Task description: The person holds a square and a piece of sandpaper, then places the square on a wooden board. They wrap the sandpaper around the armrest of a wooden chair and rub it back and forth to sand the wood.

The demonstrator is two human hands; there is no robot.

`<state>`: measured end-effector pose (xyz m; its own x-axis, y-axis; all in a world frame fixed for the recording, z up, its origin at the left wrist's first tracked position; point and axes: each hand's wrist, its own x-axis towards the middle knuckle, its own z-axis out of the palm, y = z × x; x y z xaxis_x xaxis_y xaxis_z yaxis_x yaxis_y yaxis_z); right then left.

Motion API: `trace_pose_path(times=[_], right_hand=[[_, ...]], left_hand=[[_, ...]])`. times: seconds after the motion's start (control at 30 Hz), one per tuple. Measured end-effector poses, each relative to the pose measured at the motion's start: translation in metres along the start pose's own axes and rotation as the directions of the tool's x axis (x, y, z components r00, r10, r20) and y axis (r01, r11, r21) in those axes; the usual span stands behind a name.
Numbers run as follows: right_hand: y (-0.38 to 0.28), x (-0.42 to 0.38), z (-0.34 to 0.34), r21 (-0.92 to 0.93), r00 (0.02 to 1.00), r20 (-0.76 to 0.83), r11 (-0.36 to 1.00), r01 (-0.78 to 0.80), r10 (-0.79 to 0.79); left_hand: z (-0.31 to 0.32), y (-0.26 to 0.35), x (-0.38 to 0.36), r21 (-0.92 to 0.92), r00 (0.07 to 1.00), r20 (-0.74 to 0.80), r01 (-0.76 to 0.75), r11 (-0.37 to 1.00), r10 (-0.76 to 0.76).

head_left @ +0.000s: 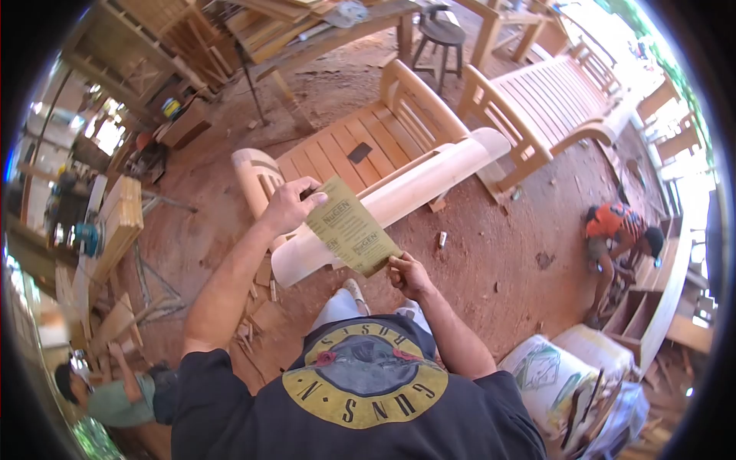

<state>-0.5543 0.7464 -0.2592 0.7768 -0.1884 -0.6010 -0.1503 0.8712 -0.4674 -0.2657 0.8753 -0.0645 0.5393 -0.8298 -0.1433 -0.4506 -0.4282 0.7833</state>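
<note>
A yellow-brown sheet of sandpaper (351, 228), its printed back facing up, is stretched between my two hands. My left hand (293, 205) pinches its upper left corner, thumb on top. At the lower right corner, my right hand (409, 276) grips the sheet between thumb and fingers. Just beyond the sheet lies a wooden bench (322, 153) with a slatted surface and a broad, pale curved rail (429, 182), which the sheet partly covers from view. A small dark square (359, 153) rests on the slats.
A second slatted bench (537, 100) stands at the upper right, near a round stool (443, 32). A worktable (330, 34) holds boards. One person in orange (613, 226) crouches at right; another person in green (123, 400) is at lower left. Sacks (548, 376) lie lower right.
</note>
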Motion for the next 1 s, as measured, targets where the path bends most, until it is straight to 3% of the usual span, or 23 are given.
trace_pose_path(times=[0.17, 0.27, 0.37, 0.5, 0.67, 0.77, 0.9, 0.97, 1.0], right_hand=[[0.017, 0.004, 0.028, 0.221, 0.998, 0.044, 0.974, 0.040, -0.051], [0.031, 0.011, 0.029, 0.303, 0.992, 0.068, 0.950, 0.076, -0.102], [0.038, 0.018, 0.029, 0.339, 0.990, 0.056, 0.935, 0.101, -0.128], [0.037, 0.031, 0.035, 0.319, 0.992, -0.023, 0.940, 0.124, -0.123], [0.020, 0.029, 0.065, 0.270, 0.978, -0.067, 0.940, 0.208, -0.198], [0.017, 0.024, 0.083, 0.316, 0.971, -0.038, 0.919, 0.235, -0.235], [0.051, 0.060, 0.050, 0.292, 0.971, -0.068, 0.926, 0.240, -0.230], [0.093, 0.100, 0.023, 0.271, 0.982, -0.144, 0.950, 0.156, -0.120], [0.096, 0.106, 0.021, 0.260, 0.980, -0.185, 0.959, 0.116, -0.068]], left_hand=[[-0.010, -0.024, 0.025, -0.153, 0.983, 0.184, 0.040, 0.987, -0.011], [-0.014, -0.021, 0.035, -0.099, 0.965, 0.263, 0.045, 0.994, -0.017], [-0.013, -0.035, 0.046, -0.202, 0.936, 0.347, 0.139, 0.969, -0.062], [-0.013, -0.049, 0.057, -0.150, 0.890, 0.425, 0.247, 0.957, -0.163], [-0.018, -0.075, 0.069, -0.091, 0.978, 0.205, 0.044, 0.995, -0.025], [-0.040, -0.054, 0.072, 0.004, 0.998, 0.042, 0.053, 0.999, -0.053], [-0.015, -0.047, 0.054, 0.024, 0.955, 0.284, 0.080, 0.997, -0.083], [0.024, -0.020, 0.023, 0.134, 0.909, 0.407, 0.036, 0.990, -0.088], [0.026, -0.020, 0.021, 0.160, 0.926, 0.369, 0.021, 0.987, -0.079]])
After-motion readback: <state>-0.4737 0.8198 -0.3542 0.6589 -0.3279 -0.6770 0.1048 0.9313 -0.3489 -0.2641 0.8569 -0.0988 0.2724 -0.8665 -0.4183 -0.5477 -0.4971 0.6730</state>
